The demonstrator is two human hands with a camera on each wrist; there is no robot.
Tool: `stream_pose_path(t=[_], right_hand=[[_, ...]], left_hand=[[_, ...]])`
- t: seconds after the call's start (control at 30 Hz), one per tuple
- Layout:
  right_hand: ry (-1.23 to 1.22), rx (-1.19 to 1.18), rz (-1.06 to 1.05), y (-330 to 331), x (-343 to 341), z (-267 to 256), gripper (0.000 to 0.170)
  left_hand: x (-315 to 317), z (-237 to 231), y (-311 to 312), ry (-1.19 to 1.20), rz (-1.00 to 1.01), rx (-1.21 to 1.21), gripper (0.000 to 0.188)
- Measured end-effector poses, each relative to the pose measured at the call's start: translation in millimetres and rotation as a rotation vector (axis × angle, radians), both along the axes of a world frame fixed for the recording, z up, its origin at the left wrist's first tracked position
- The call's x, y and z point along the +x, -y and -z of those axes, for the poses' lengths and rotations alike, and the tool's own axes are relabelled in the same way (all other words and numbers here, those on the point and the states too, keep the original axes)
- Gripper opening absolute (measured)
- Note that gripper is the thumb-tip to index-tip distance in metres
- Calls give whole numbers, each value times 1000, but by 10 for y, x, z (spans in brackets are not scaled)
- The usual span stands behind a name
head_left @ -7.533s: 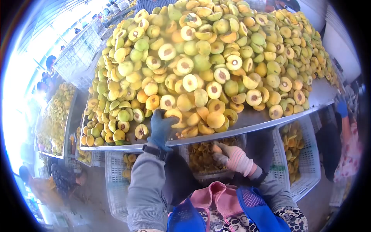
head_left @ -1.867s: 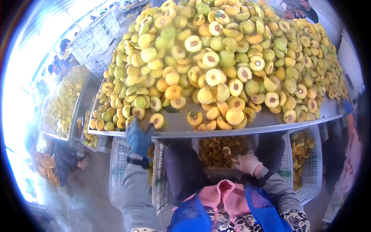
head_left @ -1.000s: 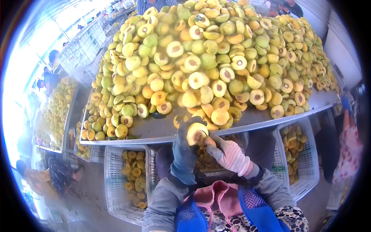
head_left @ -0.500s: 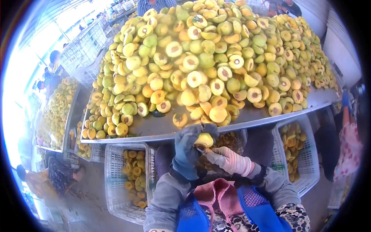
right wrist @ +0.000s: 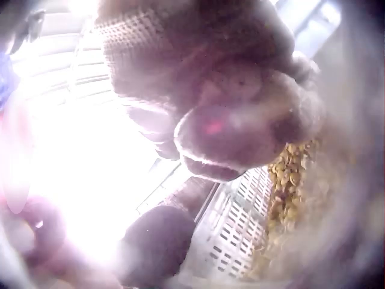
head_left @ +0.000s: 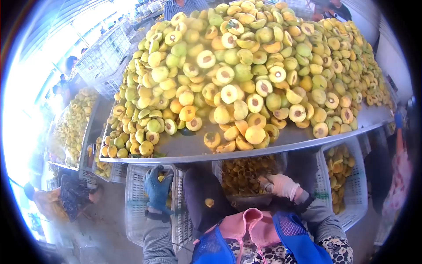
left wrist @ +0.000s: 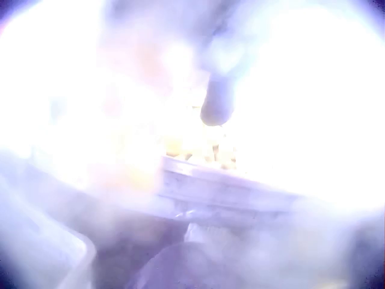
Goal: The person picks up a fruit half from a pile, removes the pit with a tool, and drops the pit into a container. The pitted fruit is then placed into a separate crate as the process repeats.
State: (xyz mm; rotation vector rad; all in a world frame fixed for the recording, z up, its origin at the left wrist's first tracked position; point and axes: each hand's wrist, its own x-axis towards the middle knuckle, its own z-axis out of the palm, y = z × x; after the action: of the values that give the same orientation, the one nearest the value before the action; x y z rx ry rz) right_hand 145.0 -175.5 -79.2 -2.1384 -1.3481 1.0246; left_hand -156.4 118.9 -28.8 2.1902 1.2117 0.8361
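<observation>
My gloved left hand (head_left: pixel 158 189) is over the left crate (head_left: pixel 134 220), with thumb and fingers parted and a yellow patch of fruit showing between them. A dark fingertip (left wrist: pixel 216 108) shows in the overexposed left wrist view. My right hand (head_left: pixel 283 185), in a pale glove, is at the edge of the middle container, its fingers (right wrist: pixel 222 138) curled round a small pitting tool mostly hidden in the grip. A small fruit piece (head_left: pixel 209 202) shows against my dark trouser leg. Halved yellow-green stone fruit (head_left: pixel 228 94), some with brown pits, are heaped on the metal table.
The metal table's raised edge (head_left: pixel 206 157) runs in front of me. Below it are a container of brownish scraps (head_left: pixel 248 174) and a right crate (head_left: pixel 356 193) of fruit halves. A person in a striped top (head_left: pixel 187 6) is behind the heap; others work at left.
A second ago, both hands held a fruit half together over the middle container, the tool against its pit. Since then they have parted: left hand to the left crate, right hand slightly right.
</observation>
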Motion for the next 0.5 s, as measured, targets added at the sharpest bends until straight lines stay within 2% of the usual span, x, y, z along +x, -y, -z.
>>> stream_pose_path(t=[0.03,0.07,0.13,0.2,0.3,0.33,0.43,0.5], right_hand=[[-17,15,44,-32,0,1,42],[-33,28,89,-59,-17,-6,43],[-38,63,118,-129,-37,-21,43],[-21,106,89,-175,-84,-21,44],[-22,93,87,-152,-134,-80,44],[-36,80,100,-140,-144,-113,42],[-258,200,145,-155,-137,-223,41],[-393,290,249,-269,-165,-372,44]], left_hand=[[24,-31,-4,-235,-48,299,44],[287,8,-48,-144,-17,347,53],[893,-35,-114,-237,173,489,55],[1457,-166,-125,-254,389,173,61],[1834,212,-471,-455,721,-54,67],[1880,192,-465,-572,648,-54,56],[1780,-94,-363,-608,560,-207,41],[1641,-49,-289,-214,431,-409,34]])
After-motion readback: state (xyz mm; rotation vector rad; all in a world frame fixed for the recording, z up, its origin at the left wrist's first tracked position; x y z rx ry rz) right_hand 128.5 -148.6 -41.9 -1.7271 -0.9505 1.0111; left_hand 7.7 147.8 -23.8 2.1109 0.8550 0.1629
